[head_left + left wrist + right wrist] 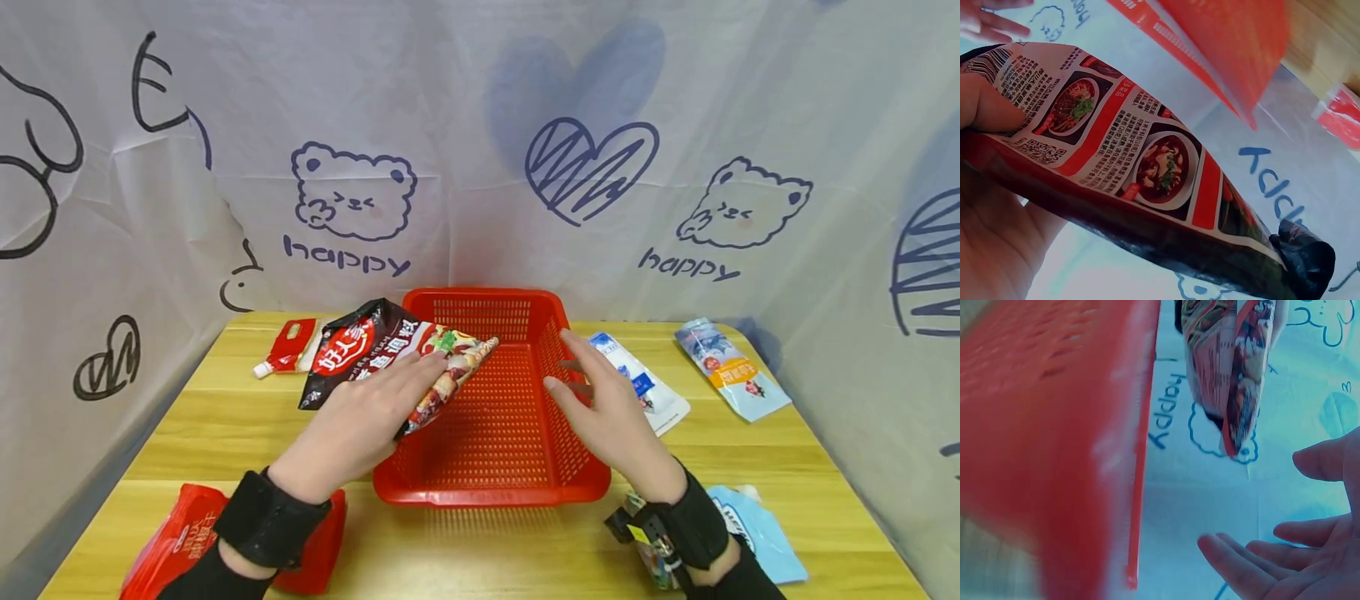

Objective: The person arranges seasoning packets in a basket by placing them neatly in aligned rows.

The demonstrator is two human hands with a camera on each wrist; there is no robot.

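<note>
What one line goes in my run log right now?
left grip: holds black pouch | pouch: raised at left side of red basket | right grip: holding nothing, near basket's right side | basket: visible floor bare

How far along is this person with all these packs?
Nothing looks packed yet: the basket shows a bare mesh floor. In hand: the black bag, held by the left grip at the basket's left side; the right grip holds nothing. Probably left: the front red bag, white pack and pale blue pack, among others, all on the table.
</note>
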